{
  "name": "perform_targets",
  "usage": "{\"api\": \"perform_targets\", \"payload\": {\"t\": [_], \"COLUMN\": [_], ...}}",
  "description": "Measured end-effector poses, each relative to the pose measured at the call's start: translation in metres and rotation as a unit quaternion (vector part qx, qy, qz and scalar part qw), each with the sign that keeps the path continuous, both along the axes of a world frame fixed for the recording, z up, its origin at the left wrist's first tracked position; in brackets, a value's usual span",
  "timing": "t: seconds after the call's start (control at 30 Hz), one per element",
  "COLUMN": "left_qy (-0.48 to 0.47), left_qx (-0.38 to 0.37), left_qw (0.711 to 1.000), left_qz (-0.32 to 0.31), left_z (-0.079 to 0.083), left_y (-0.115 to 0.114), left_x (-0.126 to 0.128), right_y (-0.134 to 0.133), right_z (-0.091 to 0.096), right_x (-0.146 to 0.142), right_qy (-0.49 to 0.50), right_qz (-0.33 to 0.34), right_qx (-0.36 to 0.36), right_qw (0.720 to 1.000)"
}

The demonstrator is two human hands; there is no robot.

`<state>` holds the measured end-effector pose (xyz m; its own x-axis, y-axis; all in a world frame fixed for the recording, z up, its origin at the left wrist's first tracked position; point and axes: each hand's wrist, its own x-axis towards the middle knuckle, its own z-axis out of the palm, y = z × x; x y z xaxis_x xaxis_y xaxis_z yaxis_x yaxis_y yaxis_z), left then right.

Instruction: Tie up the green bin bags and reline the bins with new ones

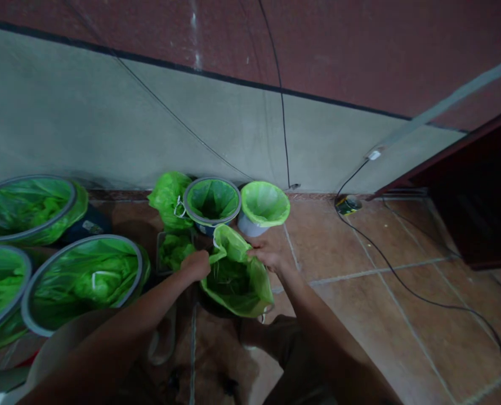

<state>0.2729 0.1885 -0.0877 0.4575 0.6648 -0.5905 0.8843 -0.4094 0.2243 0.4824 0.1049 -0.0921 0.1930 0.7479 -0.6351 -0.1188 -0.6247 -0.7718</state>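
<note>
A green plastic bin bag lines a dark bin that stands on the floor in front of me, its mouth spread wide. On the left side of that mouth, my left hand is closed around the bag's edge. My right hand pinches the rim on the far right side. Inside the bag it is dark, and I cannot make out the contents clearly. Most of the bin's body is hidden by the bag. Just beyond my hands stand a blue bin with a grey ring and a small white bin, both lined in green.
Several large lined bins crowd the left, including one with a grey rim. A knotted green bag leans by the wall, above a small container of green plastic. A black cable crosses the tiled floor on the right, near a dark tin.
</note>
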Motion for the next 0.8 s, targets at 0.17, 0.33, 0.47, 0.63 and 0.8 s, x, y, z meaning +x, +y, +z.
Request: {"api": "perform_targets", "payload": {"t": [0.17,0.33,0.47,0.63,0.8], "left_qy": [-0.062,-0.21,-0.179,-0.067,-0.033], "left_qx": [0.084,0.107,0.137,0.059,0.044], "left_qw": [0.994,0.965,0.953,0.984,0.994], "left_qz": [0.022,0.112,0.203,0.151,0.098], "left_z": [0.024,0.037,0.032,0.006,-0.01], "left_y": [0.03,0.052,0.052,0.023,-0.001], "left_x": [-0.004,-0.014,-0.014,-0.006,-0.003], "right_y": [-0.017,-0.042,-0.047,-0.034,-0.019], "right_z": [0.04,0.072,0.073,0.047,0.032], "right_x": [0.02,0.037,0.045,0.043,0.038], "right_qy": [-0.052,-0.083,-0.157,-0.304,-0.403], "right_qz": [0.118,0.127,0.158,0.245,0.286], "right_qx": [0.059,0.046,-0.02,-0.118,-0.104], "right_qw": [0.99,0.987,0.975,0.913,0.863]}}
